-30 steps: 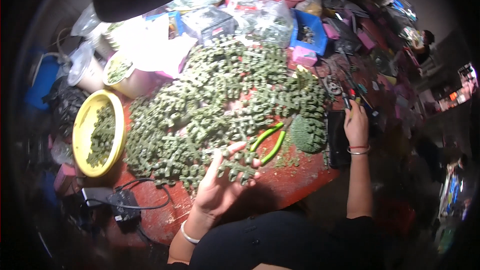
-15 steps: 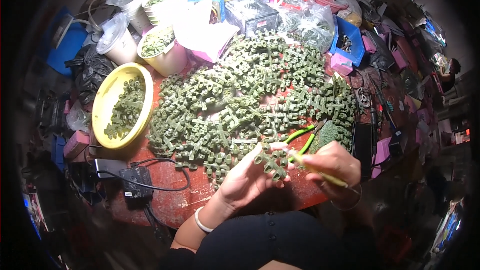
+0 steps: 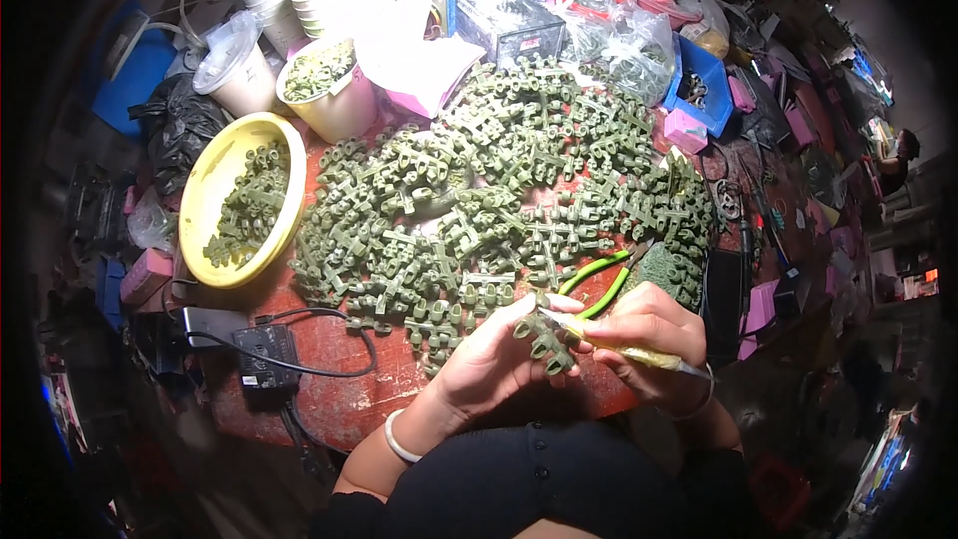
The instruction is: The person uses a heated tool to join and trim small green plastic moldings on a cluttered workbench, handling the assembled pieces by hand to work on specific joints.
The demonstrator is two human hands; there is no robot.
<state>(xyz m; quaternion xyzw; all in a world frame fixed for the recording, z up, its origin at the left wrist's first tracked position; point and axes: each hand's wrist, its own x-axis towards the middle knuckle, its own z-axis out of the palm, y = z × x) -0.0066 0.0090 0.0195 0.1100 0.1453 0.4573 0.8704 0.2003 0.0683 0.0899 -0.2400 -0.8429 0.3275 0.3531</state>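
My left hand (image 3: 479, 371) pinches a small green branched piece (image 3: 547, 344) with knobby ring-like ends, close to the table's front edge. In my right hand (image 3: 661, 331) is a slim yellow pen-shaped tool (image 3: 644, 354); a thin cord seems to trail from its rear end. The tool's tip meets the upper part of the green piece, though the exact contact is too small to make out. A broad heap of similar green pieces (image 3: 439, 215) covers the red table beyond both hands. Green-handled pliers (image 3: 606, 307) lie just past my right hand.
On the left stands a yellow basin (image 3: 190, 230) with more green pieces. A black power adapter (image 3: 267, 359) and its cable lie nearer. White buckets (image 3: 339, 115), papers (image 3: 419, 65) and plastic bags line the back. A blue bin (image 3: 711, 110) sits at the back right.
My right hand has shifted slightly left and turned, bringing the pen-shaped tool's tip onto the green piece. The green piece has been tilted in my left hand.
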